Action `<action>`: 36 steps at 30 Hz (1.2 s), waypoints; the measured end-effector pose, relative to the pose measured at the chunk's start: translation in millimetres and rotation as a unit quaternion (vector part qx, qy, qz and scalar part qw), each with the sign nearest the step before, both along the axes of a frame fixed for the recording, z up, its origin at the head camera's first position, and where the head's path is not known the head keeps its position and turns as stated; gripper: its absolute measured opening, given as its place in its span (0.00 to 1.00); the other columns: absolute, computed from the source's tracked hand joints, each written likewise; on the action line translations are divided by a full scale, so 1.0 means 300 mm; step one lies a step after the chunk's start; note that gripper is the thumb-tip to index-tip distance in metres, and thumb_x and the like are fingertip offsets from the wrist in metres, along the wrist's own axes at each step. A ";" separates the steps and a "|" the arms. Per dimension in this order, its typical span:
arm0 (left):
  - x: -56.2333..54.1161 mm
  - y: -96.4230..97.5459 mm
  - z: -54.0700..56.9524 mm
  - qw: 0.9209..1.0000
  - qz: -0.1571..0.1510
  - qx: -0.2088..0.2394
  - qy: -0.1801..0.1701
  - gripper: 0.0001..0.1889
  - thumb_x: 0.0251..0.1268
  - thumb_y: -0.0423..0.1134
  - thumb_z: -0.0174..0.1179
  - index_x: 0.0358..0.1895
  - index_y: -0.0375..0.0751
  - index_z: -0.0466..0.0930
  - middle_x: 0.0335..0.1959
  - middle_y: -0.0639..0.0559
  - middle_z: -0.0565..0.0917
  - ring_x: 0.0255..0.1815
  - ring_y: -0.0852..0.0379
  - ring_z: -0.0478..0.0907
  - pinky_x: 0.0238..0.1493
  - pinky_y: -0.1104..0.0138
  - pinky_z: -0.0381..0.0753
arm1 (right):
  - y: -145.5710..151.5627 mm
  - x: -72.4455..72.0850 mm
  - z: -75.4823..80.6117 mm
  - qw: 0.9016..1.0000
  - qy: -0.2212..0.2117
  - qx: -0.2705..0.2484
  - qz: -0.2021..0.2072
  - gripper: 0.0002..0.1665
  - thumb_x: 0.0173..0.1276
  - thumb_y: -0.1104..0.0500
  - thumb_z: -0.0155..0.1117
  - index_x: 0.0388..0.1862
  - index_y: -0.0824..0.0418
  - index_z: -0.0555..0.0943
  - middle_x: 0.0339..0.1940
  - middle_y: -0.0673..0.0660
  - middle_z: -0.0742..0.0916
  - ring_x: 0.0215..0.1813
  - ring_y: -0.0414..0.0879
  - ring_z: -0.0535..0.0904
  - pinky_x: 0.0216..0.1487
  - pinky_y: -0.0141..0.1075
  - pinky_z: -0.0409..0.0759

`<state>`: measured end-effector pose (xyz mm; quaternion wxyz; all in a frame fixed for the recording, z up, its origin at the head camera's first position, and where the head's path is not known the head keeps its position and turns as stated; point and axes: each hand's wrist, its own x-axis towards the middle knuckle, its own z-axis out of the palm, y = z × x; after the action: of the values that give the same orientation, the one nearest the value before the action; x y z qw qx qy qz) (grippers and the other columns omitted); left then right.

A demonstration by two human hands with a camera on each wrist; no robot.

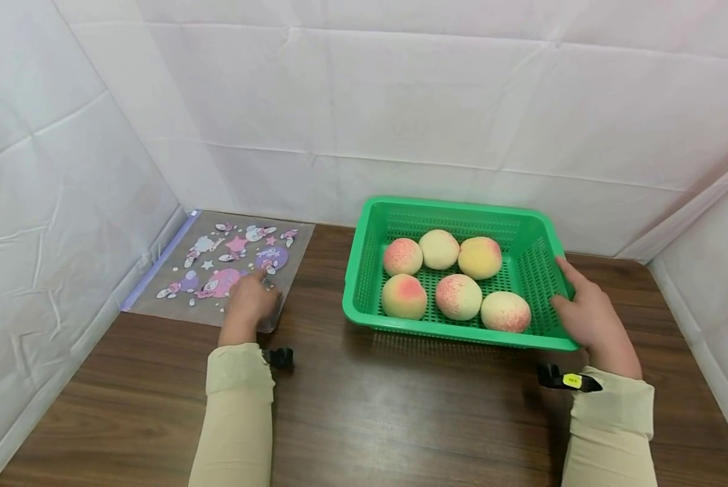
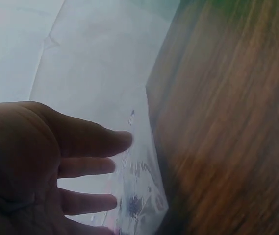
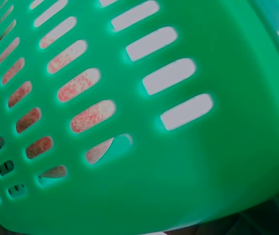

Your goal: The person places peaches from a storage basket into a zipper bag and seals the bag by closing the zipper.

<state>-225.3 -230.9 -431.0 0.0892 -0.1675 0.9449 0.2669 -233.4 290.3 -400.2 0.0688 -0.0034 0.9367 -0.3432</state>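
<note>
1. Six peaches sit in a green basket, in two rows of three. They are cream and yellow, with pink or red patches. They lie nearer the left end of the basket than the right end.
2. The basket stands on the brown bench, right of the middle, close to the back. Its sides are full of little holes. Through some of them, the right wrist view shows bits of speckled peach.
3. The right hand holds the basket by its right end. Its grip is on the rim, with the thumb over the inside. The other fingers are mostly hidden.
4. A bag lies on the bench at the left, near the back corner. It is see-through, with pink and purple drawings and some stars. A purple strip runs down its left side.
5. The left hand is at the right edge of the bag. Its grip is wide, with thumb and fingers apart. They seem to touch the bag, but the left wrist view is blurry there.
6. White cloth hangs behind the bench and at both sides. Both sleeves are pale yellow.
</note>
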 end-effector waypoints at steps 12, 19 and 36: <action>0.013 0.000 -0.001 0.997 -0.047 -0.039 -0.038 0.29 0.62 0.35 0.49 0.68 0.30 0.63 0.66 0.25 0.63 0.65 0.27 0.60 0.64 0.37 0.63 | 0.003 0.000 -0.004 1.000 -0.006 -0.002 0.004 0.43 0.71 0.61 0.41 0.79 0.44 0.38 0.69 0.77 0.67 0.24 0.49 0.69 0.25 0.39 0.69; 0.006 -0.005 0.002 0.996 -0.061 -0.045 -0.045 0.31 0.60 0.36 0.52 0.68 0.28 0.63 0.64 0.23 0.63 0.62 0.27 0.62 0.62 0.39 0.65 | 0.005 -0.004 -0.009 1.000 -0.004 -0.006 -0.002 0.43 0.71 0.61 0.42 0.79 0.44 0.39 0.69 0.77 0.67 0.26 0.50 0.71 0.26 0.39 0.70; 0.020 -0.026 -0.002 0.994 -0.098 -0.055 -0.018 0.27 0.54 0.34 0.58 0.59 0.27 0.71 0.56 0.24 0.70 0.55 0.28 0.67 0.55 0.41 0.70 | 0.002 0.000 0.003 1.000 -0.006 -0.007 -0.003 0.42 0.71 0.61 0.41 0.80 0.44 0.39 0.68 0.78 0.67 0.25 0.50 0.71 0.25 0.40 0.70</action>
<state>-219.4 -238.5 -431.6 0.1225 -0.0837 0.9682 0.2013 -233.4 290.8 -399.2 0.0731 0.0014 0.9339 -0.3499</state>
